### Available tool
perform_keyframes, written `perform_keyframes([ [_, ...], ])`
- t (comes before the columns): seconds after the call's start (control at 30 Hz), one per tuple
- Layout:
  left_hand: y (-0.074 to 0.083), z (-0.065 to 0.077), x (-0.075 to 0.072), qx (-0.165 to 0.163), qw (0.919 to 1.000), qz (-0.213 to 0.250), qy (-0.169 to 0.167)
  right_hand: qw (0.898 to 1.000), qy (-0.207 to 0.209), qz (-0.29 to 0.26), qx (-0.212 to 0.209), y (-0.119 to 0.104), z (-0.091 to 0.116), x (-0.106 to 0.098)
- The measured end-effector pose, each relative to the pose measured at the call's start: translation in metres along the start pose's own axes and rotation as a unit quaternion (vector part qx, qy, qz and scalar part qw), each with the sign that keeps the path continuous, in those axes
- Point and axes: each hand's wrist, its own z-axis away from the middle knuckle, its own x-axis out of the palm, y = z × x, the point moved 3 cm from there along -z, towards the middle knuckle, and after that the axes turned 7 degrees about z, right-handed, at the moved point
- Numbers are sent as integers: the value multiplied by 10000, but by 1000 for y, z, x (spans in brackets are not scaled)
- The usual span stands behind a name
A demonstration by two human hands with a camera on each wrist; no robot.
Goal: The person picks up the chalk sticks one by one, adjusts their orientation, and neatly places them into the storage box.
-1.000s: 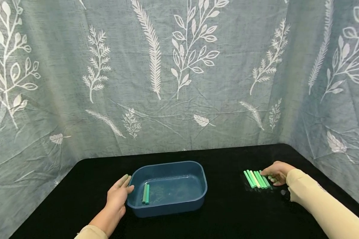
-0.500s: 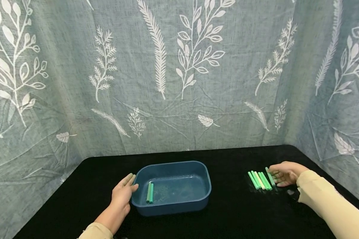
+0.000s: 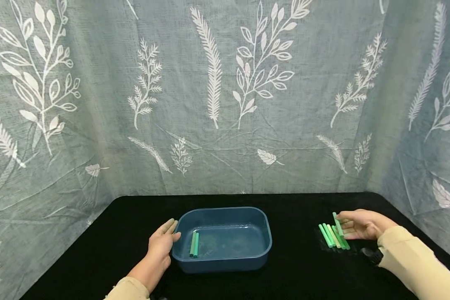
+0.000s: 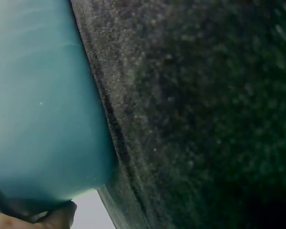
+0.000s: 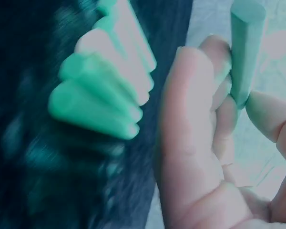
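Note:
My right hand [image 3: 363,223] pinches a green chalk stick [image 3: 338,225] between thumb and fingertips, raised just over a row of loose chalk. Its thick end [image 5: 248,12] points up in the right wrist view. The row holds several green chalk sticks [image 3: 325,236] and a pale yellow one [image 3: 333,236], lying side by side on black cloth. At the left, my left hand [image 3: 159,246] rests against the left side of a blue plastic bin [image 3: 225,265], fingers fairly straight, thumb by the rim. Two green chalk sticks [image 3: 194,245] lie inside the bin near its left wall.
Black cloth [image 3: 292,266] covers the table, with its far edge below a grey-green leaf-print curtain [image 3: 225,166]. The curtain also closes in both sides. A small dark object [image 3: 371,255] sits at my right wrist. Faint chalk dust marks the bin floor.
My right hand has drawn one green chalk stick off the right end of the row and lifted it. The left hand stays at the bin. The head view has swung slightly left.

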Motion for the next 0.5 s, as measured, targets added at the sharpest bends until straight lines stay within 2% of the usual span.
perform_keyframes([
  [0.5,-1,-1,5,44,9996,223,144,9956,-315,-744,-483,-45,-5,36],
])
